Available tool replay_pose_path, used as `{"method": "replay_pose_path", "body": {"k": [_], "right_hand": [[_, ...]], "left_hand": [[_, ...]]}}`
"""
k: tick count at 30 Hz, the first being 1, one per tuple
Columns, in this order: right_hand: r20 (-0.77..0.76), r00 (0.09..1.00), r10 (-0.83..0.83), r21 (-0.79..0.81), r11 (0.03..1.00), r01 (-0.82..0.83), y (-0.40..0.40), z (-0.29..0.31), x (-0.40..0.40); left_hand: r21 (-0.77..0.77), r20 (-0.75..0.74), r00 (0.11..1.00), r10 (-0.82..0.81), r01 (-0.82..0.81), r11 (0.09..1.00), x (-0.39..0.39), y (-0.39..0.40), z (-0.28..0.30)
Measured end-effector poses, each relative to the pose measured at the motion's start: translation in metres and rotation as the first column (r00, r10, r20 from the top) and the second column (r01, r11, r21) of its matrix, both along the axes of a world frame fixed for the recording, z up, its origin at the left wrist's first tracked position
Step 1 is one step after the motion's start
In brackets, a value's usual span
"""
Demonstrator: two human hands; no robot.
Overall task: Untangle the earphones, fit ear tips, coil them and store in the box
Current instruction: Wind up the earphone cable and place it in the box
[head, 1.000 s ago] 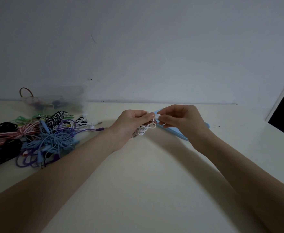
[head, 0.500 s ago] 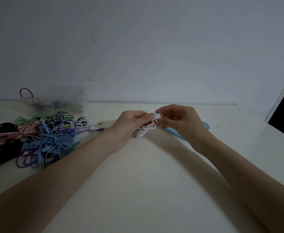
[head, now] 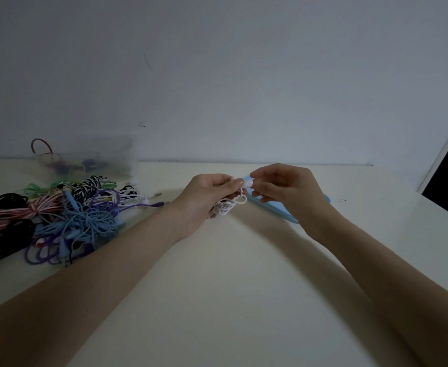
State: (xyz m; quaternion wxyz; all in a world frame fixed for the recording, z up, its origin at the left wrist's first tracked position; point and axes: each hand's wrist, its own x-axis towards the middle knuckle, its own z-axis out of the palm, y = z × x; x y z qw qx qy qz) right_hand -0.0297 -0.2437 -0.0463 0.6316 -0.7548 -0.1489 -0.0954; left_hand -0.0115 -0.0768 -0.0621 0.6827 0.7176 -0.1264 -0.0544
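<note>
Above the pale surface your left hand grips a loose bundle of thin white earphones while your right hand pinches their small white earbud, with a clear box far left by the wall.

Cable pile lies left of the hands, box behind it.

dim, bluish | soft forearm shadows | wide-angle edge bending | mild softness
</note>
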Motion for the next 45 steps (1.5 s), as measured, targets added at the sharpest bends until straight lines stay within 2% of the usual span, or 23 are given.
{"method": "replay_pose_path", "body": {"k": [4, 10, 13, 15, 17, 21, 25, 31, 35, 40, 43, 45], "right_hand": [[0.012, 1.0, 0.011, -0.047, 0.999, -0.011, 0.002, 0.0, -0.002], [-0.055, 0.998, -0.016, -0.011, 1.0, 0.015, 0.002, 0.0, 0.0], [-0.163, 0.984, 0.073, 0.051, 0.997, -0.065, 0.006, 0.003, -0.005], [-0.224, 0.963, 0.147, 0.031, 0.989, -0.144, 0.009, 0.005, -0.01], [-0.241, 0.956, 0.169, -0.006, 0.985, -0.175, 0.014, 0.006, -0.014], [-0.175, 0.982, 0.074, -0.029, 0.996, -0.08, 0.031, 0.013, -0.006], [-0.165, 0.985, 0.06, -0.04, 0.997, -0.067, 0.058, 0.033, 0.013], [-0.056, 0.998, 0.029, -0.144, 0.989, -0.037, 0.123, 0.061, 0.049], [0.09, 0.996, -0.006, -0.228, 0.973, 0.026, 0.172, 0.086, 0.078], [0.333, 0.943, 0.001, -0.33, 0.937, 0.115, 0.224, 0.118, 0.106], [0.301, 0.953, -0.019, -0.288, 0.951, 0.11, 0.246, 0.109, 0.119], [0.221, 0.975, -0.018, -0.29, 0.953, 0.084, 0.254, 0.091, 0.125]], "left_hand": [[0.024, 0.006, 1.0, -0.014, 0.014, 1.0, -0.002, 0.0, 0.001], [0.011, 0.022, 1.0, 0.004, -0.005, 1.0, -0.007, -0.002, 0.003], [-0.067, 0.042, 0.999, -0.005, 0.008, 0.998, -0.005, 0.0, 0.005], [-0.107, 0.063, 0.998, -0.003, 0.01, 0.994, -0.005, 0.001, 0.009], [-0.084, 0.102, 0.995, 0.015, -0.006, 0.996, -0.004, 0.001, 0.015], [0.001, 0.198, 0.98, 0.02, -0.021, 1.0, -0.001, 0.012, 0.034], [0.121, 0.314, 0.941, 0.123, -0.168, 0.978, 0.01, 0.046, 0.06], [0.179, 0.362, 0.903, 0.234, -0.313, 0.933, 0.025, 0.115, 0.081], [0.149, 0.429, 0.831, 0.355, -0.453, 0.879, 0.033, 0.16, 0.1], [0.11, 0.502, 0.734, 0.458, -0.579, 0.808, 0.048, 0.202, 0.122], [0.165, 0.507, 0.717, 0.478, -0.626, 0.762, 0.055, 0.217, 0.119], [0.274, 0.517, 0.724, 0.457, -0.645, 0.713, 0.059, 0.225, 0.112]]}}
